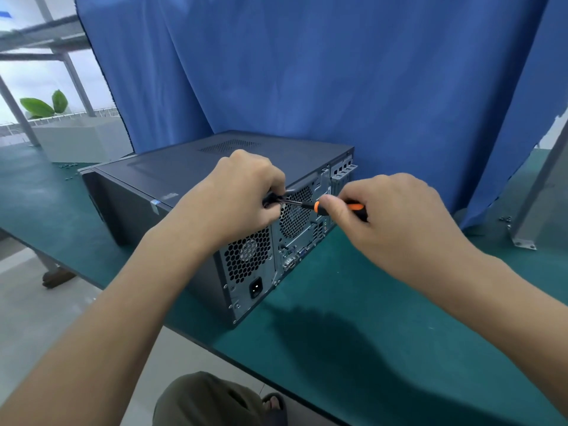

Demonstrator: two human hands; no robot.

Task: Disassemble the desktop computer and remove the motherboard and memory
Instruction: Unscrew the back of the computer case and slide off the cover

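Knee (199, 398) below counter (368, 348) edge. Case (172, 167) corner near that edge, curtain (307, 72) behind. Right hand (399, 216) grips screwdriver (319, 207); left hand (242, 192) pinches its tip.

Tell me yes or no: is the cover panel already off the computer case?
No: the dark cover panel sits closed on the computer case, while the right hand holds a screwdriver at its rear.

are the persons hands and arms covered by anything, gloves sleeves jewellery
No. The left hand and right hand wear no gloves, and no ring, watch or bracelet shows on either. The left forearm and right forearm are uncovered down to the frame's edge, with no sleeve in view. The right thumbnail looks short and unpainted.
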